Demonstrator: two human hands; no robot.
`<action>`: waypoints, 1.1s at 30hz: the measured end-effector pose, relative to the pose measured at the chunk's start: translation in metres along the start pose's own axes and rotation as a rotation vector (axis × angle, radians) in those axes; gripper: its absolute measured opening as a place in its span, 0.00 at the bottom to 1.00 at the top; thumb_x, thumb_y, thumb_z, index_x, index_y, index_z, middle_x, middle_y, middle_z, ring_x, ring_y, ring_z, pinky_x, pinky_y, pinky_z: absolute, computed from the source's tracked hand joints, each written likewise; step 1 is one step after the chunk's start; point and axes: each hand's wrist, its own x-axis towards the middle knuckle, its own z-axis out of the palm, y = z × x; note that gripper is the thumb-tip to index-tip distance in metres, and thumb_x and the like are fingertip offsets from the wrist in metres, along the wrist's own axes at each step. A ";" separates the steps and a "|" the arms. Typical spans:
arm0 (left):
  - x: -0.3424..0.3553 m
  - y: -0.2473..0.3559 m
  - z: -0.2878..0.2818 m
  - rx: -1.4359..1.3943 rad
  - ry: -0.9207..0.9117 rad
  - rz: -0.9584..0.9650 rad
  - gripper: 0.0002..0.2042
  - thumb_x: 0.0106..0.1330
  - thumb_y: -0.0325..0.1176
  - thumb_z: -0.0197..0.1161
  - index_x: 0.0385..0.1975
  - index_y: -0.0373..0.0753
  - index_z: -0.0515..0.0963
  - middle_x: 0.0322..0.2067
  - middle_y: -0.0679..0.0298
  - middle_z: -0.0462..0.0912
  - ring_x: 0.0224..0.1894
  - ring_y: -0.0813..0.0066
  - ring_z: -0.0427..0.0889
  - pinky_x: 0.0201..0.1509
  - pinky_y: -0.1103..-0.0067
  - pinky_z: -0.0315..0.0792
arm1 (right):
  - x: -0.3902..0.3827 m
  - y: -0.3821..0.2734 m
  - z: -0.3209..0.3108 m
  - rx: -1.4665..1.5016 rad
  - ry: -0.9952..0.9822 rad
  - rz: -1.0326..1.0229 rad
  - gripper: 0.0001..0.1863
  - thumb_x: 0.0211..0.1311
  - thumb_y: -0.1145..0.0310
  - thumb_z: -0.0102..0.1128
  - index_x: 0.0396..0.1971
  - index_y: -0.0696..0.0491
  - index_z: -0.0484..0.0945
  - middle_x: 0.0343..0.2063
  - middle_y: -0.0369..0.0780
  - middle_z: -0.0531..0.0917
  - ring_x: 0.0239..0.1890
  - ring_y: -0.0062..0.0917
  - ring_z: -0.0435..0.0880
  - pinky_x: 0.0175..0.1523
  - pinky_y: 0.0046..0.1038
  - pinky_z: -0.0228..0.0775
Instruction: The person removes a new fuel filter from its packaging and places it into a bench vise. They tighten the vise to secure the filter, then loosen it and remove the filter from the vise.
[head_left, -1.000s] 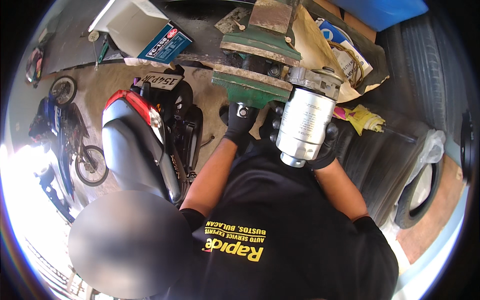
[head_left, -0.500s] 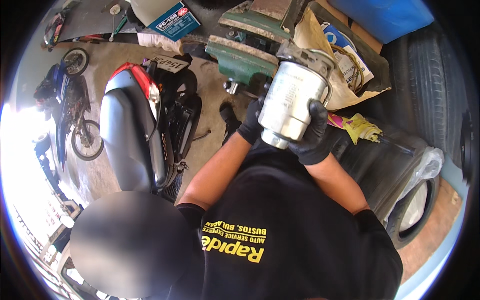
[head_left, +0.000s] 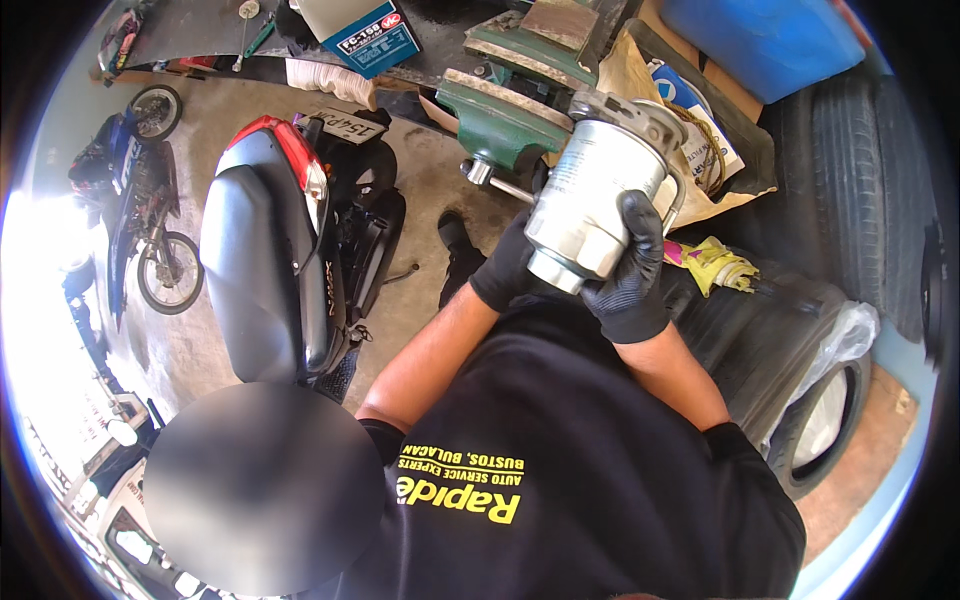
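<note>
Both my hands wear black gloves and hold a silver fuel filter in front of my chest. Its rounded end tilts down toward me, and a grey metal filter head with a bent pipe tops the far end. My left hand grips the left side, most of its fingers hidden behind the canister. On the right side, my right hand lays its thumb along the can while its fingers wrap out of sight. Just beyond is a green bench vise; I cannot tell whether the filter head touches it.
On the bench stand an open filter box and a green-handled tool. Brown paper with packaging lies right of the vise. A yellow cloth rests near stacked tyres. A motorcycle stands at left.
The view has shifted slightly, so bench and vise appear farther right. The filter has moved a little to the right in view, still in both hands. More of the vise's handle bar shows.
</note>
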 end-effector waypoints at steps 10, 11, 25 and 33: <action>0.016 0.004 -0.001 -0.617 0.004 -0.241 0.10 0.74 0.35 0.62 0.47 0.38 0.82 0.49 0.65 0.85 0.50 0.79 0.81 0.54 0.75 0.76 | -0.007 0.007 0.010 -0.232 0.150 -0.152 0.41 0.66 0.48 0.62 0.69 0.61 0.64 0.57 0.53 0.81 0.56 0.45 0.84 0.62 0.48 0.78; 0.017 0.006 -0.003 -0.734 -0.050 -0.324 0.11 0.76 0.38 0.61 0.47 0.38 0.81 0.50 0.64 0.84 0.51 0.78 0.80 0.54 0.74 0.76 | -0.007 0.006 0.014 -0.261 0.173 -0.178 0.41 0.66 0.48 0.62 0.69 0.61 0.64 0.57 0.53 0.81 0.56 0.45 0.84 0.62 0.48 0.78; 0.029 -0.061 -0.035 -0.077 -0.182 0.155 0.08 0.76 0.32 0.59 0.46 0.35 0.80 0.41 0.61 0.85 0.43 0.74 0.86 0.50 0.76 0.81 | -0.024 -0.013 0.093 -0.114 0.035 -0.148 0.55 0.67 0.23 0.41 0.78 0.53 0.48 0.68 0.57 0.69 0.59 0.48 0.81 0.56 0.45 0.83; 0.025 -0.092 -0.108 -0.227 0.098 -0.408 0.08 0.71 0.29 0.64 0.46 0.36 0.81 0.41 0.66 0.84 0.38 0.76 0.82 0.42 0.78 0.77 | -0.004 -0.002 0.067 0.033 0.008 -0.017 0.61 0.58 0.23 0.55 0.78 0.54 0.50 0.70 0.57 0.66 0.62 0.52 0.76 0.64 0.52 0.73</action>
